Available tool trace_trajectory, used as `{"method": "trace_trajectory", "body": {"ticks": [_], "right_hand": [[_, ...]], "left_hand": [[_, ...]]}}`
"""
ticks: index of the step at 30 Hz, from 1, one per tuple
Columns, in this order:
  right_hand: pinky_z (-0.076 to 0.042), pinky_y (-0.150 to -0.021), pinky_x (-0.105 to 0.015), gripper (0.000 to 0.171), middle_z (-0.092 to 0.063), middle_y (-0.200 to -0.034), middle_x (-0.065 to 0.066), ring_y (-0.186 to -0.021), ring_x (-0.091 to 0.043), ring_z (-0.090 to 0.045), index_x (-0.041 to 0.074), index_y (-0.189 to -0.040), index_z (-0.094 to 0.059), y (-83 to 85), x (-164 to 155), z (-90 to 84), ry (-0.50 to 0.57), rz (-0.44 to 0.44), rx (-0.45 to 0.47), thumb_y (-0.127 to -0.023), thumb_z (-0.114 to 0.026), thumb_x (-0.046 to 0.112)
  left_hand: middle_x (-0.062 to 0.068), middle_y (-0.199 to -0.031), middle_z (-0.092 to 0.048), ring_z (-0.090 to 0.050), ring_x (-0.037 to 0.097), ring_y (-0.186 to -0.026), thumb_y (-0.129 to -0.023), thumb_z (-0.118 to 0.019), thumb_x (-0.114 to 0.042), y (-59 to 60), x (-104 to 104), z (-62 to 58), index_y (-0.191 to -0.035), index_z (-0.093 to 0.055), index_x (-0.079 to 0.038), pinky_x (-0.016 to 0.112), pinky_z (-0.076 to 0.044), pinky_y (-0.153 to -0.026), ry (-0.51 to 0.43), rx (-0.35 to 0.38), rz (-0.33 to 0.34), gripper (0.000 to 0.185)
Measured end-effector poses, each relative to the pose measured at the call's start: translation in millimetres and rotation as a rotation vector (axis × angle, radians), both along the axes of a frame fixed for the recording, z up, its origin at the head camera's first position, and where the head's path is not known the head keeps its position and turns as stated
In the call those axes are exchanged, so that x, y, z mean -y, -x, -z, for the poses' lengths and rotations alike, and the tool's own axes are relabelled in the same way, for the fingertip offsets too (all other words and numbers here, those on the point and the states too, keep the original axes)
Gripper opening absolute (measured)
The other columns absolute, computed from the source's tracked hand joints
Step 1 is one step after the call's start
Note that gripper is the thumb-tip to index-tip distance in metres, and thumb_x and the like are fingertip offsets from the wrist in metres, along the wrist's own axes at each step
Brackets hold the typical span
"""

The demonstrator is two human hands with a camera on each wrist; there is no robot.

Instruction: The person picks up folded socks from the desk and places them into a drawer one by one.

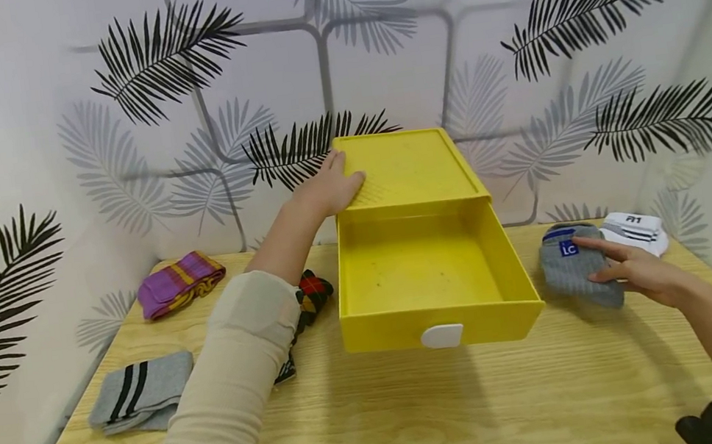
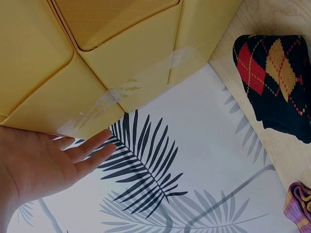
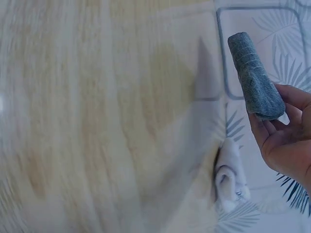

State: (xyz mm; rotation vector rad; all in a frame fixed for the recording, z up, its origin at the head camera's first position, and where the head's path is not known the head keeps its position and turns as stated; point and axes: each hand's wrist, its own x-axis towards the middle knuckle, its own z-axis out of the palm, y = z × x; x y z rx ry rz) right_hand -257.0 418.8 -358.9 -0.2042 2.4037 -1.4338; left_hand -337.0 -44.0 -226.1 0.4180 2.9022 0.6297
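My left hand (image 1: 337, 180) lies flat with straight fingers on the top left corner of a yellow drawer cabinet (image 1: 416, 166); the left wrist view shows the open palm (image 2: 43, 165) against the cabinet's taped side (image 2: 97, 97). The yellow drawer (image 1: 438, 319) stands pulled out, with nothing inside and a white handle on its front. To the drawer's right, my right hand (image 1: 604, 260) grips a folded grey sock (image 1: 571, 266) with a blue LC label. In the right wrist view the fingers (image 3: 282, 131) curl around that grey sock (image 3: 255, 77).
A white sock (image 1: 637, 230) lies behind the grey one at the wall. Left of the drawer lie a dark argyle sock (image 1: 313, 294), a purple striped sock (image 1: 179, 281) and a grey black-striped sock (image 1: 141, 400). Leaf-patterned walls enclose the wooden table (image 1: 420, 414).
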Motion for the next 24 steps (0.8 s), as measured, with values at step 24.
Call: {"method": "trace_trajectory", "body": {"ticks": [24], "right_hand": [[-0.044,-0.086,-0.039,0.072,0.014,-0.151,-0.011,-0.128,-0.029,-0.025,0.029,-0.148,-0.019,-35.6,59.9,-115.8,-0.088,-0.083,-0.178,-0.091,-0.056,0.005]], "left_hand": [[0.002,-0.152,0.011,-0.007,0.026,-0.137,-0.098,-0.021,-0.045,-1.6,0.0,-2.1,-0.148,0.003,-0.012,0.046,-0.015,-0.106,0.002,0.009,0.009,0.065]]}}
